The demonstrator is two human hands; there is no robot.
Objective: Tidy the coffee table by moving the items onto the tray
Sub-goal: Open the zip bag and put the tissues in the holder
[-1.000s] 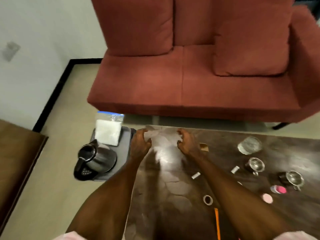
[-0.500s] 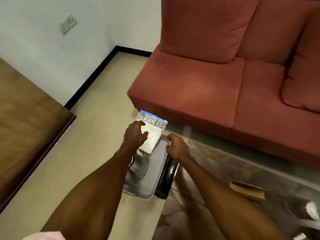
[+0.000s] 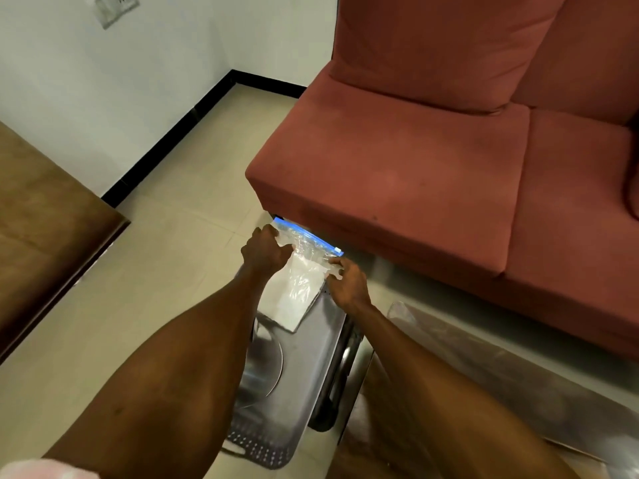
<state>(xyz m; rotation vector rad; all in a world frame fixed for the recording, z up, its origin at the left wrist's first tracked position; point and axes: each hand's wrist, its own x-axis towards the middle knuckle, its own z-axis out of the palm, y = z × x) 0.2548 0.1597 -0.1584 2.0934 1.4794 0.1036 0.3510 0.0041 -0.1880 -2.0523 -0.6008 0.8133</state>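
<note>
Fingers of our left hand [image 3: 264,252] and right hand [image 3: 347,283] pinch the upper corners of the clear zip bag [image 3: 297,283], holding it above the far end of the grey tray [image 3: 297,392], beside the coffee table [image 3: 484,368], near the red sofa [image 3: 415,160].

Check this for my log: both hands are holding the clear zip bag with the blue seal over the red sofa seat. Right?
Not quite. In the head view, the left hand and right hand do hold the zip bag, but over the grey tray, not the sofa seat.
</note>
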